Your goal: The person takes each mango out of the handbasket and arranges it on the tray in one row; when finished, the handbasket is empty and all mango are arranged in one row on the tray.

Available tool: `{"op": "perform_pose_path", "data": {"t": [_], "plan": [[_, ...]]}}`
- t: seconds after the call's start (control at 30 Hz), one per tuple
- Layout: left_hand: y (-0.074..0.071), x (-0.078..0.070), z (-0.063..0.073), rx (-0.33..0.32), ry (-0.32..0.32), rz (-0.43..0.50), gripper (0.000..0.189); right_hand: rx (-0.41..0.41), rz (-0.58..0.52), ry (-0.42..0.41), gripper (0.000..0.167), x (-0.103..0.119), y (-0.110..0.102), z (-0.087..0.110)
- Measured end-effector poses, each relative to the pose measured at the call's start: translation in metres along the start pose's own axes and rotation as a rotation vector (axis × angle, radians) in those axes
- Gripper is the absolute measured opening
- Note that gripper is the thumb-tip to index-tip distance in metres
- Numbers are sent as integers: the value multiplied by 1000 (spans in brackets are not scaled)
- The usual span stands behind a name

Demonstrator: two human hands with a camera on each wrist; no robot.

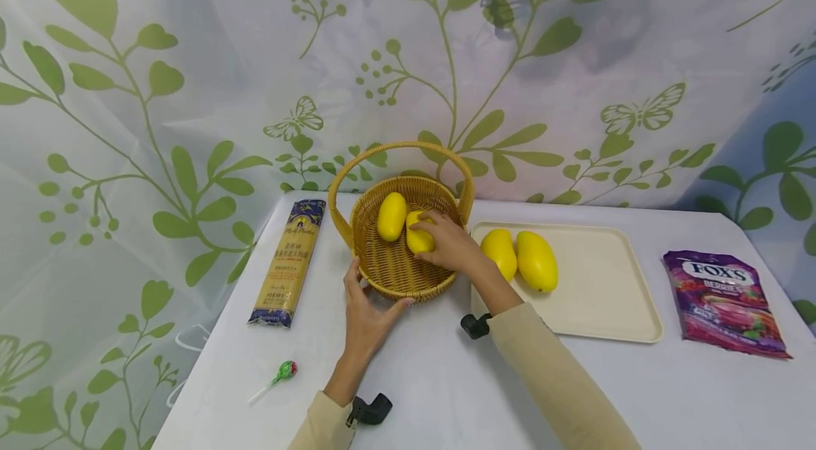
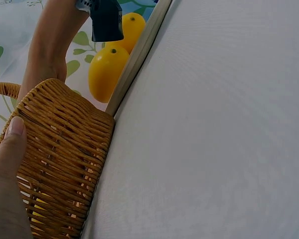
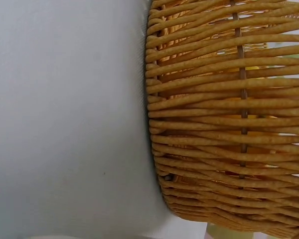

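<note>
A wicker basket (image 1: 406, 280) with a tall arched handle stands on the white table. One yellow mango (image 1: 392, 217) lies inside it on the left. My right hand (image 1: 451, 246) reaches into the basket and grips a second mango (image 1: 417, 232), partly covered by the fingers. My left hand (image 1: 368, 319) holds the near left side of the basket, its thumb (image 2: 15, 134) against the woven wall in the left wrist view. Two more mangoes (image 1: 537, 261) lie side by side at the left of a cream tray (image 1: 599, 287). The right wrist view shows mostly the basket wall (image 3: 229, 119).
A pasta packet (image 1: 290, 262) lies left of the basket, with a green-wrapped lollipop (image 1: 282, 373) nearer the front. Right of the tray is a purple candy bag (image 1: 727, 303). A leaf-patterned curtain (image 1: 408, 46) hangs behind the table.
</note>
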State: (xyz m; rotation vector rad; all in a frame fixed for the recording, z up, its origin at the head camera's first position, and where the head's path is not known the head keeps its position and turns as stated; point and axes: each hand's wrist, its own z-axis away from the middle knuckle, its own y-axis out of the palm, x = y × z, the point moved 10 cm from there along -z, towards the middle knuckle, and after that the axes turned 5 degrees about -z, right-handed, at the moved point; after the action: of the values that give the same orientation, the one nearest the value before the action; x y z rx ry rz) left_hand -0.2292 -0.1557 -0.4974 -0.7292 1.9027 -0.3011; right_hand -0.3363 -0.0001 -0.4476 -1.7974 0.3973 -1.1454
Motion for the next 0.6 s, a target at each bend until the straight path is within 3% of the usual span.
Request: {"op": "perform_pose_path", "data": {"t": [0.6], "plan": [[-2, -4, 0, -21, 41, 15, 120, 15, -1, -6, 53, 0, 1, 1]]}}
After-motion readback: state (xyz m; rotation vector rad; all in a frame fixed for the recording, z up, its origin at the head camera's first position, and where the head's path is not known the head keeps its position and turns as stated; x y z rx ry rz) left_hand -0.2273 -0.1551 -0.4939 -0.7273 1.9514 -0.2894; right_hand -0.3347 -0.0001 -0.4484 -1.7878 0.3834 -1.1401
